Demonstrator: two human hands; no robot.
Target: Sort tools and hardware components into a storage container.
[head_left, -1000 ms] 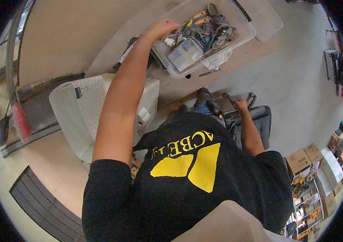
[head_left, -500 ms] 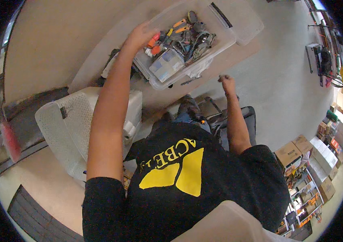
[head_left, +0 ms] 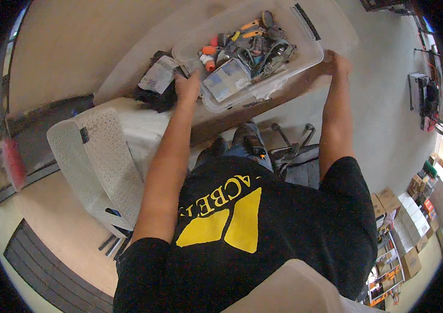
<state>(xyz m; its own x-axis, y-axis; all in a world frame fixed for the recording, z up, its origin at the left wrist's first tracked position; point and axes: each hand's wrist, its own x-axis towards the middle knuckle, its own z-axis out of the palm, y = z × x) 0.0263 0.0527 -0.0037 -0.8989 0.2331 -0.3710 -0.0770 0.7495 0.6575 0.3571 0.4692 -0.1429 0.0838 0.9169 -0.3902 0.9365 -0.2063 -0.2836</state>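
A clear plastic bin full of hand tools, several with orange handles, sits on a tan tabletop. Inside it lies a small clear parts box. My left hand grips the bin's near left rim, with the arm stretched out from my black shirt. My right hand is closed on the bin's right end, at the table's edge.
A packet on a black bag lies left of the bin. A white perforated plastic chair stands to my left. A black folded frame sits under the table. Shelves with cardboard boxes stand at lower right, and a ridged mat lies at lower left.
My right hand rose from down by my legs to the bin's right end. My left hand shifted from the bin's far left corner to its near left rim.
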